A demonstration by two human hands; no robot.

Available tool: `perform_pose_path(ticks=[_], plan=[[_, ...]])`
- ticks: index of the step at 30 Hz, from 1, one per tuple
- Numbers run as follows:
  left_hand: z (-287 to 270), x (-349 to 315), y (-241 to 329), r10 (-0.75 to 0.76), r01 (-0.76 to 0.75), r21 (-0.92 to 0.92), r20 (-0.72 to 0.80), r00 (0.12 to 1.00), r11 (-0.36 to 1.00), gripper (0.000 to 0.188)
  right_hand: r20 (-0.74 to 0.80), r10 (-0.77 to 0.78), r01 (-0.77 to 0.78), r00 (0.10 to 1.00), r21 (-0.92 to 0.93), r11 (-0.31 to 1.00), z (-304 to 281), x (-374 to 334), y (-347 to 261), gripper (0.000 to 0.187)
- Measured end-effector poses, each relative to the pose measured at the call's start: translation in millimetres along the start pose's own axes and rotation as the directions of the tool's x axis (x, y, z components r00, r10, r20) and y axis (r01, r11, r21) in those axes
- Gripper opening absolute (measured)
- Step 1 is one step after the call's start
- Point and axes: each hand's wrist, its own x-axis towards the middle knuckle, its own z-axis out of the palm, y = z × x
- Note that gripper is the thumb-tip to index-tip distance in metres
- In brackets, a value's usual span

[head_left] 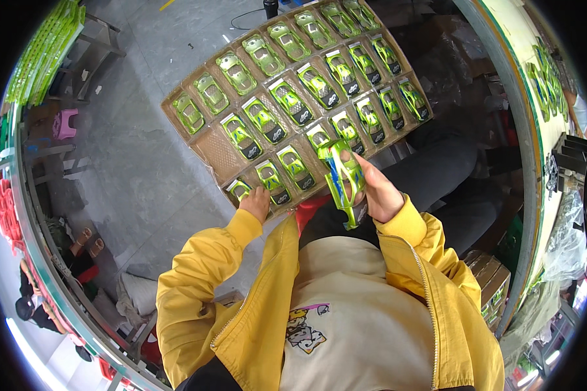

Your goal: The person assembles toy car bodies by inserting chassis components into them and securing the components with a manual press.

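A brown tray [205, 151] rests in front of me, tilted, filled with rows of green toy car body shells. Shells in the far row, such as this pale green shell [235, 73], are plain, while those in the nearer rows have black and blue markings. My right hand [383, 193] grips a green toy car shell [346, 179] above the tray's near edge; it may be more than one, stacked. At the near left corner, the curled fingers of my left hand [257, 203] are on another toy car shell [239, 189], partly hiding it.
Stacked green parts [42, 55] lie on a bench at the far left. A pink stool [65, 124] stands on the grey floor [130, 153]. To the right runs a long worktable [512, 39] bearing green shells [544, 85] and clear plastic bags [564, 238]. People sit or stand at the lower left.
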Motion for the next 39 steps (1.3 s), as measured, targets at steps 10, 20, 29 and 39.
perform_pose_path(ticks=[10, 20, 29, 39], plan=[[-138, 41, 12, -0.162, 0.112, -0.774, 0.012, 0.987, 0.623, 0.010, -0.082, -0.146, 0.124, 0.986, -0.222, 0.967, -10, -28, -17, 0.065], [-282, 141, 144, 0.410, -0.027, -0.992, 0.026, 0.912, 0.121, 0.011, -0.053, -0.680, 0.072, 0.731, -0.985, 0.154, -15, -92, -80, 0.067], [-319, 199, 238, 0.565, 0.082, -0.916, 0.310, 0.765, 0.393, 0.010, -0.213, -0.792, -0.039, 0.572, -0.972, 0.232, -38, -154, -114, 0.069], [-306, 225, 293, 0.681, -0.190, -0.916, 0.113, 0.723, 0.354, 0.012, -0.294, -0.846, -0.093, 0.445, -0.954, 0.284, -68, -183, -127, 0.070]])
